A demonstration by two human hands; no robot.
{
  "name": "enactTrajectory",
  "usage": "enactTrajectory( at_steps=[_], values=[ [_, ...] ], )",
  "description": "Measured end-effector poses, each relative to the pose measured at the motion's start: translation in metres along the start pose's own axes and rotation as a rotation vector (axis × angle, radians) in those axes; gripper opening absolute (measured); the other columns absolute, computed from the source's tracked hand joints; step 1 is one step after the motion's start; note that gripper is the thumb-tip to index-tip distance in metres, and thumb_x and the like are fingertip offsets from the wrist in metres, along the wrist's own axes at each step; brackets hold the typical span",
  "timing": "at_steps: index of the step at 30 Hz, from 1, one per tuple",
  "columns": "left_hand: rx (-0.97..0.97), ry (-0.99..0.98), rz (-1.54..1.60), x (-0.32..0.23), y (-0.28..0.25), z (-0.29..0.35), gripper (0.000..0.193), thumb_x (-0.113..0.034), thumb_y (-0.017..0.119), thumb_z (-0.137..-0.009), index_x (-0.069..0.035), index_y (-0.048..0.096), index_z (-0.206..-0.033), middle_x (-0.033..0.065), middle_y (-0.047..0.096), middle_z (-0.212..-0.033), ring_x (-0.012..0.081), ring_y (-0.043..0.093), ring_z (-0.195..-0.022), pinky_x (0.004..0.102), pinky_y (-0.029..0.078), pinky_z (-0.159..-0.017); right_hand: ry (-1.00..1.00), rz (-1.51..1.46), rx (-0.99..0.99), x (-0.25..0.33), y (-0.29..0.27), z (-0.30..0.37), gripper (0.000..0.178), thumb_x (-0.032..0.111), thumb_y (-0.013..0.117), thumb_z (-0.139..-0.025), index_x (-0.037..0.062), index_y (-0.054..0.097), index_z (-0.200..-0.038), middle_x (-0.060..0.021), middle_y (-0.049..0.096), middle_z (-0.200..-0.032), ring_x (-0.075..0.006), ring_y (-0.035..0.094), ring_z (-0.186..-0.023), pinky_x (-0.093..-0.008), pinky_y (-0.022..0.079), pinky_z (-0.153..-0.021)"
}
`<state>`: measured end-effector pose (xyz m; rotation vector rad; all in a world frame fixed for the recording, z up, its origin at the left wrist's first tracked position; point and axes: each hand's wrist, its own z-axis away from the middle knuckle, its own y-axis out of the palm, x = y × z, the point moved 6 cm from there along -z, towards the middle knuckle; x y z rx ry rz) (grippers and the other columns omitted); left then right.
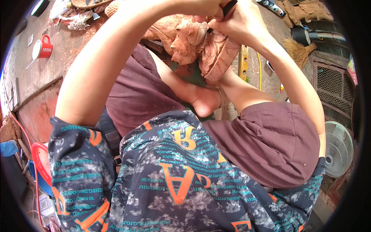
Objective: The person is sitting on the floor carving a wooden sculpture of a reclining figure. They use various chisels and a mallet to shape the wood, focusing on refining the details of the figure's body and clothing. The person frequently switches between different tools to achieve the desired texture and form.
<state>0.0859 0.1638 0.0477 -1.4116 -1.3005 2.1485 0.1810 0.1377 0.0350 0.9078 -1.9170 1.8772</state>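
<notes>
A reddish-brown wood carving (189, 41) with folded, leaf-like relief rests in front of me, partly between my legs. My right hand (240, 24) is closed around a dark-handled tool (230, 7), its fingertips close to the carving's upper edge. Beside it, at the upper edge of the picture, my left hand (210, 7) is closed at the same tool, with a fingertip down by the wood. The tool's working end is mostly hidden by my fingers, so its exact kind cannot be made out.
A red mug (43, 48) stands on the wooden surface at left. A yellow spirit level (243, 62) lies right of the carving. Farther right are a straw brush (298, 52) and a grey fan (337, 149). A red plastic stool or chair edge (40, 162) shows at lower left.
</notes>
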Motion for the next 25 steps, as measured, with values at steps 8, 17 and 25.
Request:
enactTrajectory(
  at_steps=[8, 17, 25],
  values=[
    [-0.013, -0.053, -0.152, -0.021, -0.010, 0.020, 0.020, -0.017, 0.068, -0.082, -0.010, 0.075, -0.098, 0.0141, 0.073, -0.097, 0.0281, 0.071, -0.090, 0.0413, 0.056, -0.070, -0.112, 0.164, -0.039, 0.002, -0.002, 0.006, 0.014, 0.002, 0.068, -0.070, -0.0016, 0.065, -0.083, -0.0148, 0.067, -0.069, -0.0176, 0.066, -0.062, -0.0333, 0.052, -0.057],
    [-0.207, 0.226, -0.195, -0.016, 0.004, 0.020, 0.018, -0.013, 0.063, -0.084, -0.002, 0.072, -0.094, 0.0182, 0.071, -0.098, 0.0325, 0.071, -0.089, 0.0445, 0.055, -0.074, -0.042, 0.249, 0.000, -0.005, 0.003, 0.017, 0.011, 0.007, 0.077, -0.071, 0.0045, 0.067, -0.068, -0.0038, 0.069, -0.064, -0.0119, 0.068, -0.061, -0.0275, 0.055, -0.061],
    [-0.200, 0.227, -0.192, -0.018, -0.001, 0.026, 0.018, -0.011, 0.064, -0.083, -0.003, 0.073, -0.095, 0.0175, 0.071, -0.100, 0.0320, 0.070, -0.092, 0.0437, 0.055, -0.075, -0.310, 0.265, -0.142, 0.017, 0.000, 0.013, 0.015, 0.003, 0.066, -0.070, 0.0012, 0.067, -0.085, -0.0154, 0.067, -0.071, -0.0252, 0.066, -0.065, -0.0375, 0.051, -0.061]
  ],
)
